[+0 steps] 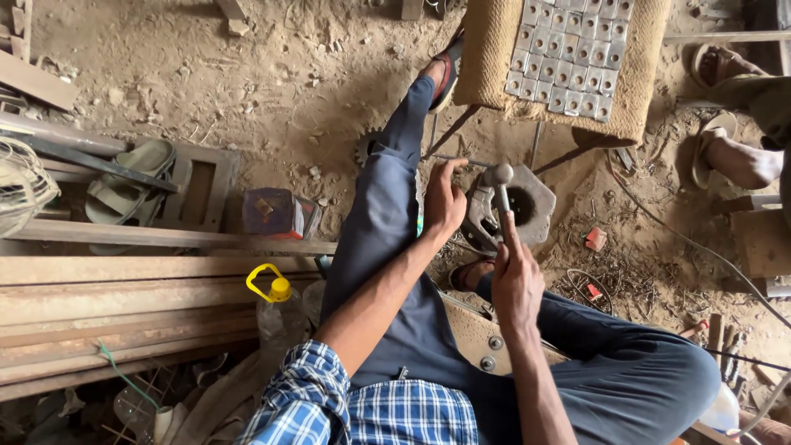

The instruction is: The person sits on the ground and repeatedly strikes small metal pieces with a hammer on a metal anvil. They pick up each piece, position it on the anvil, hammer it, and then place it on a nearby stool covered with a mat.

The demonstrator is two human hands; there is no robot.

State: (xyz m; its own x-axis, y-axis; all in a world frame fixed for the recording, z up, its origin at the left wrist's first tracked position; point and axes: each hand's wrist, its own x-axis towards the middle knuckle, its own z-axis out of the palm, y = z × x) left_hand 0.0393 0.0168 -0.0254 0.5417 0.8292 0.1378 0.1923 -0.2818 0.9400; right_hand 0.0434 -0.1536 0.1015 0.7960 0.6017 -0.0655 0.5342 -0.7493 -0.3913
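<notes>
Hammer work on a dirt floor, seen from the head camera.
Right hand (517, 284) grips the hammer (499, 191) by its handle, fingers wrapped tight, head raised just above the grey metal block (527, 210). Left hand (443, 200) presses a thin rod (449, 156) down at the block's left edge, fingers curled narrow around it. Beyond the block, square metal plates (568, 53) lie in rows on a woven mat (486, 49); well left of it stands a yellow-capped bottle (278, 309).

Small box: I see a crumpled purple-and-red carton (278, 213) on the dirt, just beside the wooden planks.
Labels, signs, screens: I can make out none.
</notes>
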